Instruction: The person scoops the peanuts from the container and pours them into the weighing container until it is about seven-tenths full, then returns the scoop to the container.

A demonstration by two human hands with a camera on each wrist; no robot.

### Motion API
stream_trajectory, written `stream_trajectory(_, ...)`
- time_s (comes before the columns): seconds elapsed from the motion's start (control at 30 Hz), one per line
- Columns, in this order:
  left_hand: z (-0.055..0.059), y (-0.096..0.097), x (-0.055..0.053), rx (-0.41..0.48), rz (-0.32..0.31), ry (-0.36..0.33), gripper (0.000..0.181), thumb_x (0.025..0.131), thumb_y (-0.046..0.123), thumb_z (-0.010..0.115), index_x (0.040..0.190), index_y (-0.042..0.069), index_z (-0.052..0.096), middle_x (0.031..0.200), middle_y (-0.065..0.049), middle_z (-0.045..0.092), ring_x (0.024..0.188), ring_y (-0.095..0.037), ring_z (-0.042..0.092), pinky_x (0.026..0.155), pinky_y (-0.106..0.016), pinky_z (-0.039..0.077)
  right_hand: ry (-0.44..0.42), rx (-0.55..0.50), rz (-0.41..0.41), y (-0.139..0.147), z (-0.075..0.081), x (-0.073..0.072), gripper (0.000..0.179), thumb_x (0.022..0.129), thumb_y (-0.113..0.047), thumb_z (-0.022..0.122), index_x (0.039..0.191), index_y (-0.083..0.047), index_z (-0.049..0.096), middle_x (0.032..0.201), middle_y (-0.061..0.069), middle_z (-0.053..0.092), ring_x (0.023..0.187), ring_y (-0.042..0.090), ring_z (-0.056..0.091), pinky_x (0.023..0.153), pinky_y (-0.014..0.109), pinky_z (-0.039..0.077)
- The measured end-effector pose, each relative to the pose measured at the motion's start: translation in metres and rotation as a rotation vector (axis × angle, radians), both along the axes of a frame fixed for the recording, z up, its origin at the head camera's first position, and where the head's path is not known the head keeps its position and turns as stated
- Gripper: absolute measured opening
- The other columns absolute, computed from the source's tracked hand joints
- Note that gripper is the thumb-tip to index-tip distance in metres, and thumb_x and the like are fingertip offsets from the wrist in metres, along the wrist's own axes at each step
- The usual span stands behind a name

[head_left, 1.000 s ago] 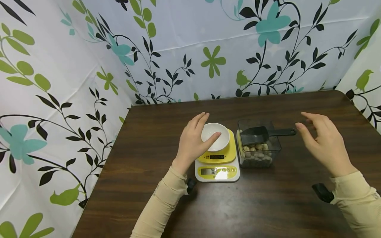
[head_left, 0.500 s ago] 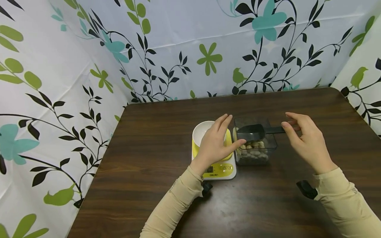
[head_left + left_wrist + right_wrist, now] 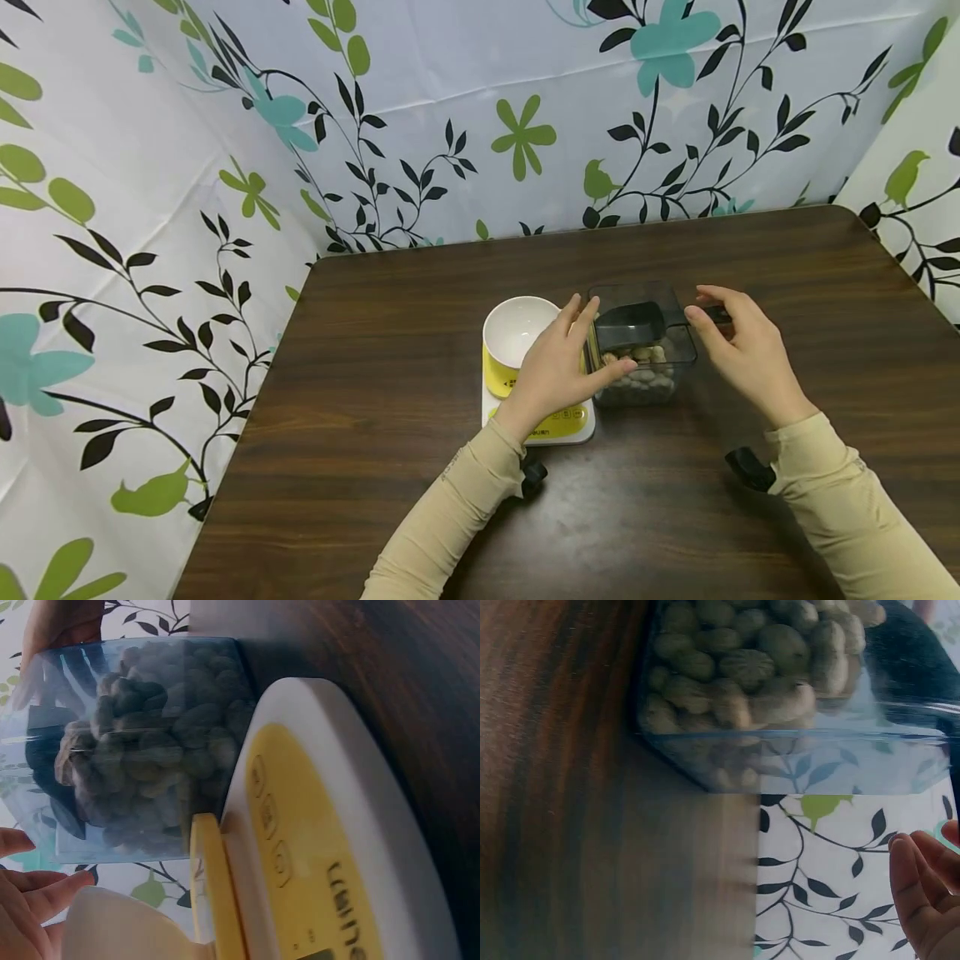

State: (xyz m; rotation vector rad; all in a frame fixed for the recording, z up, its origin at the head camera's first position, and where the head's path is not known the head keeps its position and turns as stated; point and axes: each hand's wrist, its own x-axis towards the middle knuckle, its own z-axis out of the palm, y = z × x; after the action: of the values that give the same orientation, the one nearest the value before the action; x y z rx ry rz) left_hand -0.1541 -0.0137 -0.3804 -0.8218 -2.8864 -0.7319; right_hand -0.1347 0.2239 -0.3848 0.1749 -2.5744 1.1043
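Note:
A dark plastic scoop [image 3: 630,325] lies across the top of a clear plastic box [image 3: 637,398] that holds peanuts in their shells [image 3: 780,649]. My right hand [image 3: 750,354] is at the scoop's handle, which shows in the gap between thumb and fingers. With its fingers extended, my left hand [image 3: 555,367] hovers over the right side of a yellow and white kitchen scale [image 3: 501,408], its fingertips near the box's left rim. A white bowl [image 3: 517,329] sits on the scale's plate. My left hand hides most of the scale's display.
Scale and box stand side by side on a dark wooden table [image 3: 397,350]. Behind and to the left hangs a white cloth [image 3: 442,50] printed with leaves, flowers and birds. Dark wrist cameras hang under both sleeves.
My right hand has moved left to the scoop's handle. My left hand has shifted right, from beside the bowl towards the box. The bowl and box stay in place.

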Motion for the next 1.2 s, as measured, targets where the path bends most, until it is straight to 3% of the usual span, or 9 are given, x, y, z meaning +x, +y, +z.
stream_trajectory(0.1,-0.003,-0.001,0.0,0.043,-0.016,-0.05,0.087,0.084,0.061,0.054,0.151,0.018,0.018,0.154,-0.009,0.026,0.139,-0.022,0.034,0.106,-0.04,0.039,-0.052,-0.027,-0.008,0.0,-0.003,0.0,0.051,0.096,-0.032,0.05,0.138,-0.003,0.041,0.121,0.024,0.053,0.103,0.04,0.055,0.081,0.052,0.045)
stream_trajectory(0.3,-0.005,0.0,-0.002,0.136,-0.032,-0.082,0.089,0.082,0.06,0.058,0.15,0.016,0.02,0.154,-0.004,0.027,0.14,-0.019,0.031,0.109,-0.038,0.037,-0.196,-0.204,-0.02,0.005,-0.006,0.0,0.056,0.094,-0.037,0.052,0.141,-0.012,0.034,0.1,0.004,0.056,0.081,0.01,0.058,0.061,0.019,0.046)
stream_trajectory(0.43,-0.004,0.002,-0.002,0.171,-0.023,-0.087,0.09,0.08,0.059,0.061,0.149,0.014,0.024,0.153,-0.005,0.029,0.14,-0.018,0.032,0.108,-0.038,0.037,-0.22,-0.699,0.174,0.01,-0.011,-0.002,0.036,0.095,-0.02,0.053,0.13,-0.012,0.045,0.087,-0.006,0.057,0.071,0.004,0.055,0.062,0.016,0.046)
stream_trajectory(0.53,-0.003,0.004,-0.003,0.182,-0.022,-0.097,0.091,0.079,0.059,0.062,0.149,0.013,0.025,0.153,-0.007,0.029,0.14,-0.018,0.032,0.108,-0.038,0.037,-0.226,-1.1,0.353,0.014,-0.014,-0.003,0.025,0.095,-0.006,0.049,0.12,-0.007,0.054,0.084,-0.001,0.062,0.072,0.009,0.058,0.063,0.018,0.049)
stream_trajectory(0.67,-0.001,0.005,-0.003,0.191,-0.02,-0.12,0.092,0.079,0.057,0.064,0.148,0.011,0.025,0.153,-0.008,0.028,0.141,-0.018,0.031,0.108,-0.037,0.037,-0.207,-1.247,0.464,0.018,-0.01,-0.005,0.023,0.097,-0.005,0.044,0.115,-0.001,0.057,0.084,0.004,0.067,0.076,0.012,0.063,0.068,0.019,0.052)
stream_trajectory(0.8,-0.001,0.006,-0.002,0.205,-0.016,-0.15,0.093,0.079,0.055,0.065,0.149,0.011,0.024,0.154,-0.007,0.027,0.141,-0.018,0.029,0.109,-0.037,0.037,-0.132,-1.139,0.477,0.019,0.002,-0.007,0.022,0.098,-0.011,0.042,0.116,-0.001,0.051,0.088,0.005,0.067,0.078,0.012,0.064,0.07,0.019,0.053)
stream_trajectory(0.93,-0.002,0.005,-0.001,0.215,-0.007,-0.173,0.092,0.079,0.057,0.063,0.149,0.013,0.022,0.154,-0.006,0.025,0.142,-0.017,0.028,0.109,-0.037,0.037,-0.017,-0.922,0.457,0.018,0.021,-0.01,0.019,0.099,-0.011,0.04,0.115,-0.004,0.047,0.088,0.004,0.065,0.078,0.011,0.064,0.069,0.017,0.053)
stream_trajectory(1.1,-0.003,0.004,-0.001,0.227,0.0,-0.178,0.093,0.079,0.057,0.064,0.149,0.013,0.022,0.155,-0.006,0.025,0.142,-0.016,0.027,0.109,-0.037,0.037,0.086,-0.329,0.247,0.013,0.044,-0.012,0.016,0.098,-0.009,0.044,0.113,-0.008,0.05,0.078,-0.013,0.063,0.068,-0.004,0.06,0.063,0.009,0.047)
stream_trajectory(1.2,-0.004,0.004,-0.001,0.236,0.0,-0.174,0.093,0.078,0.055,0.065,0.149,0.012,0.024,0.154,-0.006,0.026,0.142,-0.017,0.028,0.109,-0.038,0.037,0.094,-0.017,0.176,0.007,0.053,-0.01,0.02,0.097,-0.014,0.048,0.116,-0.007,0.05,0.08,-0.007,0.064,0.068,-0.016,0.053,0.06,0.007,0.043)
